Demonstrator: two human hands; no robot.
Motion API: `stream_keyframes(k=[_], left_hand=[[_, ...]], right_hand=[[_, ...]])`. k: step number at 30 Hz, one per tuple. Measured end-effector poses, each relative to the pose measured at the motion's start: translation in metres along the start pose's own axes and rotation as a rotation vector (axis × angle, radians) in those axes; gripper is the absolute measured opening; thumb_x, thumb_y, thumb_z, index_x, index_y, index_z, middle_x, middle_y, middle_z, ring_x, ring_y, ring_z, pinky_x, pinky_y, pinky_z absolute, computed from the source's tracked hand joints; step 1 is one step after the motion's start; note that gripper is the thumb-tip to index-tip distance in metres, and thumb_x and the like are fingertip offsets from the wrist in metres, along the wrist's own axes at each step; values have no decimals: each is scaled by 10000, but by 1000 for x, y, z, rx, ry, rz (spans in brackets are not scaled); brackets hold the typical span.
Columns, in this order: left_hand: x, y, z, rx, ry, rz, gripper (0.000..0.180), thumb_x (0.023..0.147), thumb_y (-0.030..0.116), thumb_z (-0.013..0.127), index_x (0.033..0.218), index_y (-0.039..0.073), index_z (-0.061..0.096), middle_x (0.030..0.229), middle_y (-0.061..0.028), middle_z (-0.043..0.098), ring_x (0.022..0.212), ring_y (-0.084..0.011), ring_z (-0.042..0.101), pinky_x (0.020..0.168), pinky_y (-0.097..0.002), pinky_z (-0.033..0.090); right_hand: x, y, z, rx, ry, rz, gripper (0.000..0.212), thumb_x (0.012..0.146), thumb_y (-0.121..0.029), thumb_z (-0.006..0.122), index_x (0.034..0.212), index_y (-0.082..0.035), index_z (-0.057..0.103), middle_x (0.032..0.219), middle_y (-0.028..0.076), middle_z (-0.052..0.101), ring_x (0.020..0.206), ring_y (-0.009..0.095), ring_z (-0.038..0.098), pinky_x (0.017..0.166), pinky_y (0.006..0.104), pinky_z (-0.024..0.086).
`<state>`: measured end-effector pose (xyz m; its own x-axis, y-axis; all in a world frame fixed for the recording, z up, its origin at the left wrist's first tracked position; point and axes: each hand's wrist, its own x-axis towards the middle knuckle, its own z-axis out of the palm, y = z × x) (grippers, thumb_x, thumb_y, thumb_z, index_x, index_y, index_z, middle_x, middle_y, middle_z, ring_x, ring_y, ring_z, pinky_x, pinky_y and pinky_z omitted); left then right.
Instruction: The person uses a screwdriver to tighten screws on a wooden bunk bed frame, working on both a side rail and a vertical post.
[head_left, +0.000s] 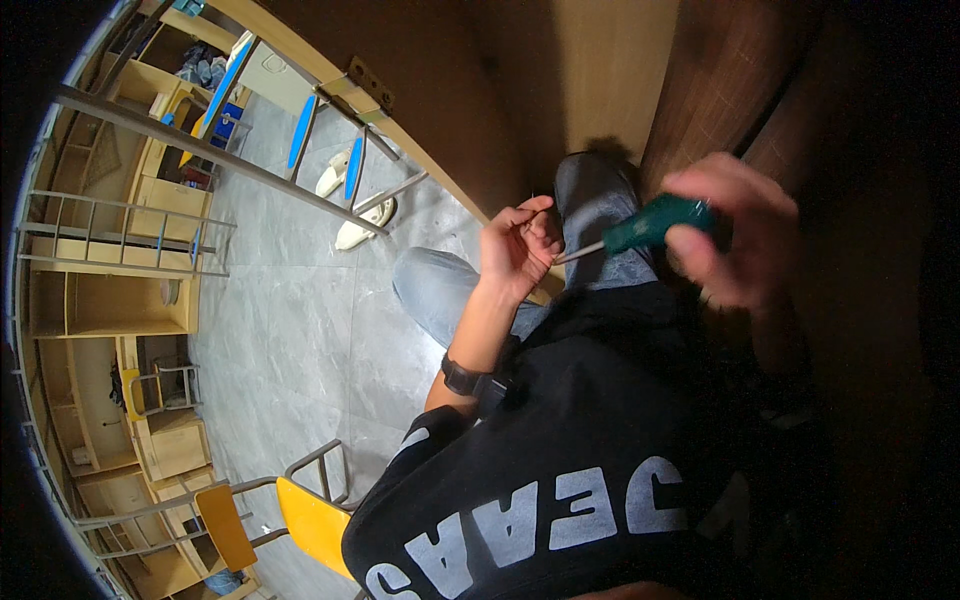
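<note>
My right hand (745, 230), blurred by motion, grips the green handle of a screwdriver (655, 222). The shaft points left, and its tip ends close to the fingers of my left hand (518, 245). Those left fingers are curled in beside the edge of a wooden door panel (440, 165); whatever they may pinch is too small or hidden to make out. Farther up the same edge sits a metal hinge (370, 85). Whether the tip touches a screw cannot be seen.
My bent knees (590, 200) are close under both hands. Dark wooden panels (720, 90) stand to the right. On the grey tiled floor (290, 350) lie pale shoes (365, 222), near a metal ladder with blue treads (303, 132). A yellow chair (315, 525) is at lower left.
</note>
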<state>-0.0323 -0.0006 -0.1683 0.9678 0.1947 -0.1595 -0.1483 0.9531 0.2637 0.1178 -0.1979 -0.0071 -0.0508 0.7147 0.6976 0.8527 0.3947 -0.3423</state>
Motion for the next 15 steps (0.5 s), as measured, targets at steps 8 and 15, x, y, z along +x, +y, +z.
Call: stream_keyframes(k=[8, 15], left_hand=[[3, -2, 18, 0, -3, 69, 140, 821, 126, 445, 850, 28, 540, 554, -4, 354, 502, -113, 340, 512, -252, 320], [0, 13, 41, -58, -157, 35, 185, 887, 187, 445, 791, 47, 517, 560, 13, 305, 500, -92, 286, 440, -228, 233]], right_hand=[[-10, 14, 16, 440, 584, 705, 288, 910, -197, 567, 1103, 15, 539, 838, 83, 592, 666, 94, 566, 581, 203, 451], [-4, 39, 37, 804, 695, 681, 308, 939, -216, 528, 1118, 34, 506, 878, 91, 598, 745, 123, 578, 661, 236, 458]])
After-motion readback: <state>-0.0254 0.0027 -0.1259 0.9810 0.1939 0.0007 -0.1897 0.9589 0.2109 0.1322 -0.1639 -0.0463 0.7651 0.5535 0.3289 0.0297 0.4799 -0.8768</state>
